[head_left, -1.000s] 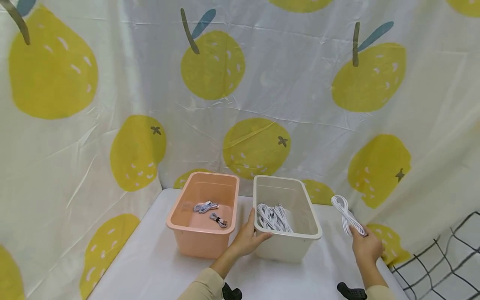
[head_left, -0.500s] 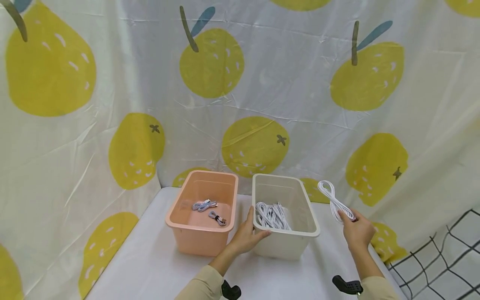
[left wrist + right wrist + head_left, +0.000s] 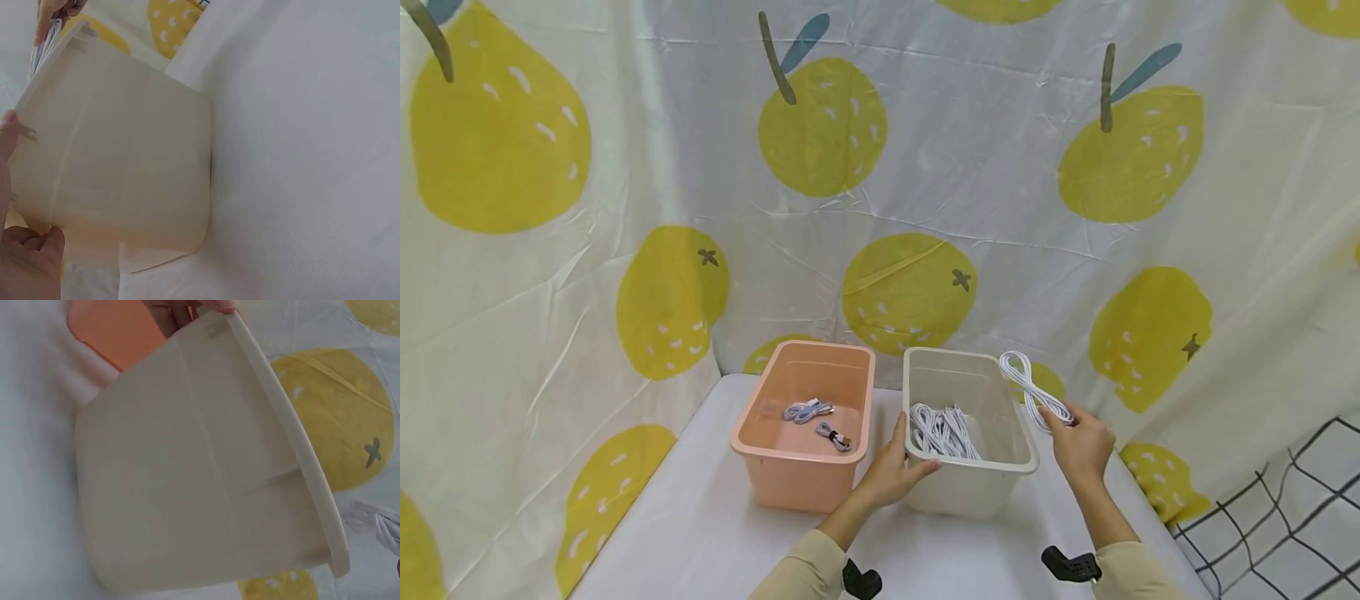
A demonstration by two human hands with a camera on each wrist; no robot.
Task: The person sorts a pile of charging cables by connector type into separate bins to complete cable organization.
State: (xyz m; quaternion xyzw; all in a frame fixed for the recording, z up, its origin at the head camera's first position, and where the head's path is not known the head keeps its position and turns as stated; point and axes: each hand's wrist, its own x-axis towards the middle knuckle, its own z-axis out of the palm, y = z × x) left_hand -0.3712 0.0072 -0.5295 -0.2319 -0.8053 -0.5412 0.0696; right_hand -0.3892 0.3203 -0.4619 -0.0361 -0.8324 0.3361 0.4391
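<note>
My right hand (image 3: 1084,443) pinches the end of a looped bundle of white cable (image 3: 1036,393). The bundle is beside the right rim of a cream plastic bin (image 3: 966,492), its loop tilted up and to the left. At the bin's near left corner, my left hand (image 3: 886,477) holds the rim, thumb across the front and fingers along the left side. Inside the cream bin lie several white cable bundles (image 3: 946,433). In the left wrist view, the left fingers (image 3: 37,247) touch the bin's wall.
To the left, a peach bin (image 3: 797,485) holds two small grey cables, one coiled (image 3: 808,410) and one tied with a black strap (image 3: 833,437). Both bins stand on a white-covered table (image 3: 677,508). A fruit-print curtain (image 3: 925,167) hangs behind; black wire grid (image 3: 1277,517) is at right.
My right hand has moved left and upward with the white cable bundle, from right of the table to the cream bin's right rim. The left hand stays on the bin.
</note>
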